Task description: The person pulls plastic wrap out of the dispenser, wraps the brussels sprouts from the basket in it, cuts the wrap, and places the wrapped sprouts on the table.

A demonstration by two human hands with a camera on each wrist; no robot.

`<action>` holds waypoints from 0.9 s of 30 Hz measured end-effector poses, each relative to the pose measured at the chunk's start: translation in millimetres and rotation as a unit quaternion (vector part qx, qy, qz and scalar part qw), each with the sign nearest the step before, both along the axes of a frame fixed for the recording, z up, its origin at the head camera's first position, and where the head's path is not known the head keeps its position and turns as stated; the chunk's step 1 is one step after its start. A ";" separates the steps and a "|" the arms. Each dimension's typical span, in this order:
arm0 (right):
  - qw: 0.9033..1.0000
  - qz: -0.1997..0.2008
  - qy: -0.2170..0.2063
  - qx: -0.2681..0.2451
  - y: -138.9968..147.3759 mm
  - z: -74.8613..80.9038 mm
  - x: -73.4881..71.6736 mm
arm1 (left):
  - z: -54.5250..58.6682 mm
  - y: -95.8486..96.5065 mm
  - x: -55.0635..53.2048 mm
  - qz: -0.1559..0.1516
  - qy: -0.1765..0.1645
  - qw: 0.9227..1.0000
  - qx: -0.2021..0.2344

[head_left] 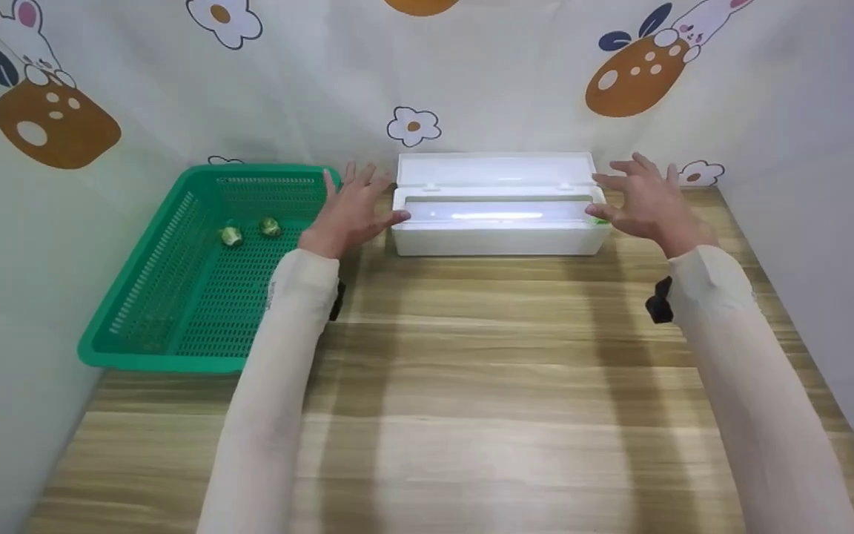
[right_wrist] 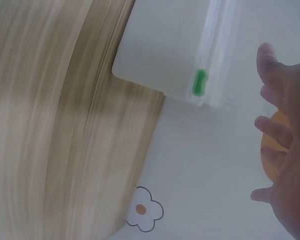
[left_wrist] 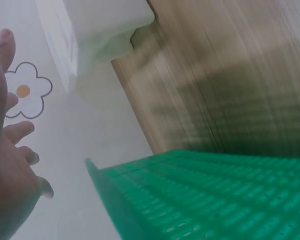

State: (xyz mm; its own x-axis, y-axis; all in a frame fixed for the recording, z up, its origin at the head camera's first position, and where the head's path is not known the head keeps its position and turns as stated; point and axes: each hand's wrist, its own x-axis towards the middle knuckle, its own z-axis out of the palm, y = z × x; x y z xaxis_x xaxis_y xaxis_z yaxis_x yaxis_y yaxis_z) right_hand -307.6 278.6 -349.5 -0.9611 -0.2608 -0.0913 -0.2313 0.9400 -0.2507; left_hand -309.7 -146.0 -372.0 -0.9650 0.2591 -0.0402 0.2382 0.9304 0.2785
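Observation:
A long white box (head_left: 501, 242), much like a cling film dispenser, stands against the back wall with its hinged lid (head_left: 497, 167) raised. Something clear and shiny shows in its top opening. My left hand (head_left: 353, 211) is at the box's left end, fingers spread and nothing in its grasp. At the right end, my right hand (head_left: 649, 204) is likewise spread and holds nothing. Both wrist views show a gap between hand and box. A small green slider (right_wrist: 199, 83) sits at the box's right end in the right wrist view.
To the left, a green plastic basket (head_left: 164, 362) stands partly beneath my left forearm. Inside it lie two small pale-green vegetables (head_left: 231, 236) resembling Brussels sprouts. The wood-grain table (head_left: 501, 386) meets patterned cloth walls (head_left: 501, 89) at the back and sides.

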 end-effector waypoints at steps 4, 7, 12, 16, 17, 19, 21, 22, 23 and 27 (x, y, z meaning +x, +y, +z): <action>1.000 0.010 0.004 -0.020 -3.0 -6.8 -0.2 | -4.7 8.3 -1.1 -0.007 -0.020 0.999 0.039; 0.999 0.010 0.014 -0.037 -3.4 -14.0 0.1 | -9.1 13.7 -2.2 -0.015 -0.024 0.997 0.073; 0.998 0.002 0.032 -0.063 -6.9 -26.6 -2.6 | -16.0 20.9 -7.0 -0.010 -0.018 0.992 0.122; 0.997 -0.004 0.049 -0.066 -11.6 -35.2 -5.1 | -21.8 25.8 -9.9 0.009 -0.018 0.991 0.132; 0.997 -0.005 0.054 -0.063 -12.3 -37.0 -6.2 | -23.1 26.9 -10.5 0.012 -0.020 0.991 0.132; 0.997 -0.007 0.060 -0.056 -13.8 -39.3 -7.4 | -25.4 28.7 -11.5 0.015 -0.024 0.991 0.132; 0.997 -0.008 0.064 -0.050 -13.8 -41.6 -8.8 | -27.5 29.9 -12.3 0.016 -0.026 0.991 0.130; 0.997 -0.007 0.067 -0.046 -13.7 -42.7 -9.2 | -28.5 30.3 -12.8 0.014 -0.021 0.992 0.127; 0.996 -0.006 0.071 -0.046 -13.6 -43.7 -9.5 | -29.6 30.6 -13.6 0.011 -0.013 0.992 0.122; 0.995 -0.004 0.089 -0.046 -13.3 -47.7 -10.8 | -31.4 30.9 -16.2 0.011 0.007 0.994 0.110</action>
State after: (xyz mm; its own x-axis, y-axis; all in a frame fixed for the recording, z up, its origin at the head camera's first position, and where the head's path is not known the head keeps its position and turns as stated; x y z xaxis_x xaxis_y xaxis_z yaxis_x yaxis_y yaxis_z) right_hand -318.4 265.3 -397.1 -0.9622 -0.2517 0.1040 -0.2715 0.9169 -0.2927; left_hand -325.9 -115.0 -403.4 -0.9706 0.2390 0.0290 0.2241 0.8524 0.4724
